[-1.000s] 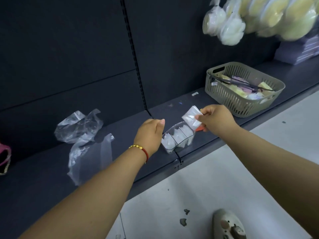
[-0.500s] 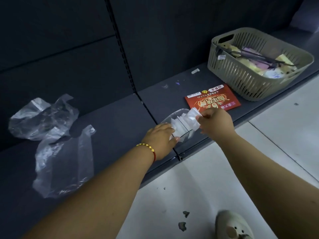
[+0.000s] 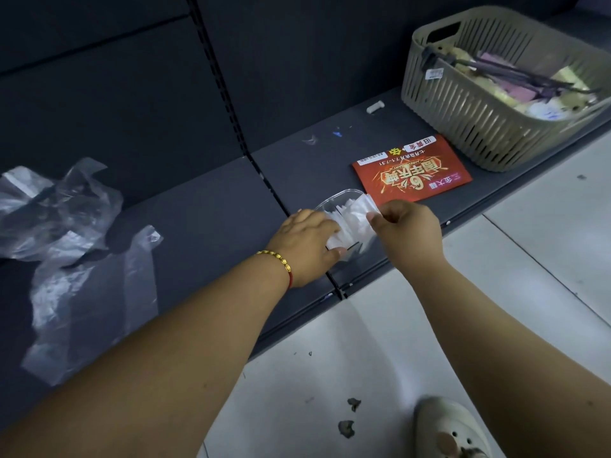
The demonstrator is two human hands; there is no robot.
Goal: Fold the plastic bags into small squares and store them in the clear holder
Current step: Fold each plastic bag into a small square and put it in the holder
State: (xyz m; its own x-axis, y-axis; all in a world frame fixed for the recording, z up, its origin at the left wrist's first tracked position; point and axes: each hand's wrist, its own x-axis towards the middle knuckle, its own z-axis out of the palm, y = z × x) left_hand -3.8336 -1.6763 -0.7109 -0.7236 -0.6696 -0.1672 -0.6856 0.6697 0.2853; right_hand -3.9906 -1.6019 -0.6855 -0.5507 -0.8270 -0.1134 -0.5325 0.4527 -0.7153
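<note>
The clear holder (image 3: 334, 198) lies on the dark shelf (image 3: 205, 219) near its front edge, packed with several folded white bag squares. My left hand (image 3: 309, 239) grips the holder's near left side, fingers curled around it. My right hand (image 3: 408, 228) pinches a folded bag square (image 3: 358, 214) and has it down among the others at the holder's right end. Unfolded clear plastic bags lie at the left: a crumpled one (image 3: 56, 209) and a flatter one (image 3: 89, 299).
A red leaflet (image 3: 413, 171) lies just behind the holder. A beige slatted basket (image 3: 489, 117) with mixed items stands at the back right. The shelf's back wall is dark. White floor tiles and a pale shoe (image 3: 449, 431) are below.
My right hand has brought the folded square from above the holder down into it. My left hand has closed around the holder. The camera has tilted down and the red leaflet came into view.
</note>
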